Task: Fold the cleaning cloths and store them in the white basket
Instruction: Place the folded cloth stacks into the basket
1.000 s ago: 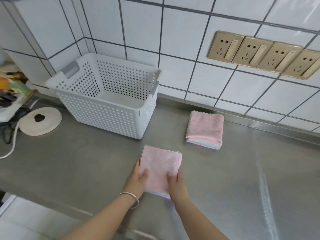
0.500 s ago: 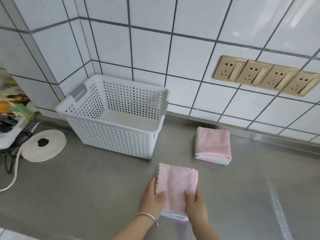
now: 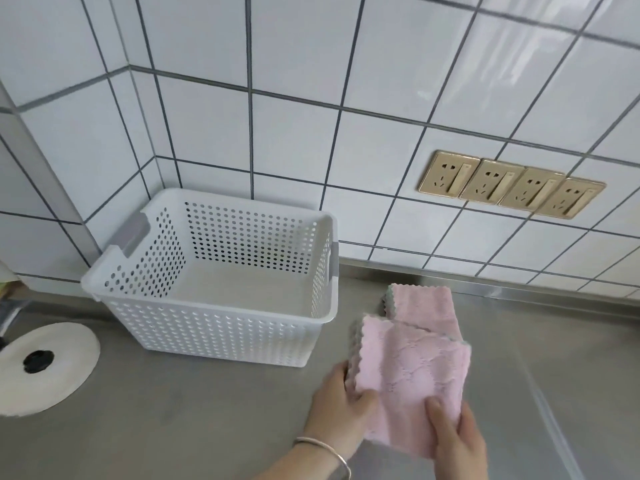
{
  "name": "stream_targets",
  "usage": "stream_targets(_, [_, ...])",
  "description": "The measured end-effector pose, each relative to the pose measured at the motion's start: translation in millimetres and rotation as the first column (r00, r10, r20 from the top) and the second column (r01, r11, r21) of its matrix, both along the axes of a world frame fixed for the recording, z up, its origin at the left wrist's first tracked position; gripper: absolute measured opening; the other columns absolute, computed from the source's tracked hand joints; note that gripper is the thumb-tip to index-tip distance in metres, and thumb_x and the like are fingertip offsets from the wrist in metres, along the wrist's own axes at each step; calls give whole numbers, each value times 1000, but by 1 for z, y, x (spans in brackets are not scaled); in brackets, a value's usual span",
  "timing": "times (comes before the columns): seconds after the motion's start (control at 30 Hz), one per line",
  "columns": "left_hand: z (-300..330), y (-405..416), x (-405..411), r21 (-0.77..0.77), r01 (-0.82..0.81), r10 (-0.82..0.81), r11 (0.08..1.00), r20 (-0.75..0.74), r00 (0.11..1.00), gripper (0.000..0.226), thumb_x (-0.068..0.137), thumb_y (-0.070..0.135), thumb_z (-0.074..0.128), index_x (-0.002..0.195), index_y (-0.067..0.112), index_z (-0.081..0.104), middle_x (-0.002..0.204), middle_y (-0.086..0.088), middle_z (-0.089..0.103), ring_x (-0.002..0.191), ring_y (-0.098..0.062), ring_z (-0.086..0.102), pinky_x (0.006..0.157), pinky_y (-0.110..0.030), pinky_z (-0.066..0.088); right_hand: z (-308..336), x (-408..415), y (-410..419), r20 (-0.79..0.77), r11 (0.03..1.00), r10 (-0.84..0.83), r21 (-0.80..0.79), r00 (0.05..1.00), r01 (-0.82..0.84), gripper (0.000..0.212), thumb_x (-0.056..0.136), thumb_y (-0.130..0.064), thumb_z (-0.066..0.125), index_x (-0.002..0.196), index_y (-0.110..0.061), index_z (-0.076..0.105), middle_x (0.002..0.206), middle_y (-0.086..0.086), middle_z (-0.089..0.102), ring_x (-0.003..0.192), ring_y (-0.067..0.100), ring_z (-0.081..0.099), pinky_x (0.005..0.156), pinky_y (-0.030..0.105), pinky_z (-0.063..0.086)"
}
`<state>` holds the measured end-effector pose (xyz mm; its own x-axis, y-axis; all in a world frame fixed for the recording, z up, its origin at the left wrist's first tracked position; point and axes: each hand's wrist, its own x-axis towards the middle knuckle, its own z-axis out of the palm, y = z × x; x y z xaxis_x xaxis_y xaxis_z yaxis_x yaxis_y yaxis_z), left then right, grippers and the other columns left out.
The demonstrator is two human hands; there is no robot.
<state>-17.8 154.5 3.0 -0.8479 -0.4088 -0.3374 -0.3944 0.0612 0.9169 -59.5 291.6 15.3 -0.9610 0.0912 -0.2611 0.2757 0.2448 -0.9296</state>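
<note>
A folded pink cleaning cloth is held up off the steel counter by both hands. My left hand pinches its left edge, thumb on top. My right hand grips its lower right corner. Behind it, partly covered by the held cloth, a small stack of folded cloths with a pink one on top lies on the counter. The white perforated basket with grey handles stands to the left against the tiled corner, and I see nothing inside it.
A round white lid with a black knob lies on the counter at the left. Several gold wall sockets sit on the tiled wall at right. The steel counter stretches to the right.
Both hands have lifted the pink cloth off the counter and up toward the stack, which it now partly overlaps. The camera has tilted up and moved closer.
</note>
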Motion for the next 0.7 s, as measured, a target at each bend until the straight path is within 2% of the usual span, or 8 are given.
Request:
stream_targets(0.1, [58,-30,-3,-86,38,-61,996,-285,956,28,73,31,55,101,31,54,93,13,64,81,8,60,68,-10,46,52,-4,-29,-219,992,-76,-115,973,51,13,86,-11,61,97,-17,61,65,-12,67,54,-12,56,50,5,44])
stream_targets(0.17, [91,-63,-6,-129,31,-79,991,-382,921,31,70,34,54,100,32,55,96,11,66,84,1,63,70,-15,50,83,-8,-60,-338,984,-73,-179,938,12,19,81,-21,63,99,-19,60,78,-13,65,59,-15,55,51,-1,41])
stream_targets(0.27, [130,-125,-13,-215,-56,-49,975,-454,890,21,74,32,57,95,34,55,90,14,67,77,3,63,61,-5,45,112,-22,-121,-427,966,13,-228,904,-121,11,91,-19,55,101,-22,59,89,-11,65,79,1,59,66,9,46])
stream_targets(0.33, [144,-166,-16,-281,-101,-29,955,-424,905,11,84,28,57,92,34,52,86,16,64,73,5,58,55,-1,41,119,-34,-167,-424,953,107,-215,899,-215,8,92,-21,52,94,-26,58,92,-12,66,84,3,61,73,19,47])
stream_targets(0.43, [135,-236,-23,-329,-173,87,928,-261,961,12,86,29,55,96,31,48,81,18,57,77,-3,56,59,-12,40,100,-53,-239,-344,913,250,-227,905,-338,6,90,-22,54,92,-26,58,95,-7,67,90,11,62,80,30,50])
stream_targets(0.53, [103,-295,-36,-442,-123,169,889,67,983,34,81,36,44,110,21,48,88,1,58,93,-23,53,71,-26,34,54,-71,-296,-172,872,416,-205,893,-445,20,87,-15,56,106,-21,55,103,-1,65,96,19,61,87,36,50])
stream_targets(0.6, [77,-321,-43,-513,8,178,858,311,933,24,90,22,40,111,14,47,84,-3,53,91,-24,47,74,-25,32,19,-81,-323,29,834,531,-198,847,-516,27,86,-12,58,112,-17,53,106,1,63,97,21,60,83,35,51])
stream_targets(0.7, [34,-343,-53,-536,191,168,823,549,819,34,91,14,46,124,4,48,121,-12,56,113,-29,53,88,-30,41,-23,-93,-346,287,763,640,-130,712,-633,40,84,-11,61,121,-12,49,114,6,60,102,24,59,71,32,51])
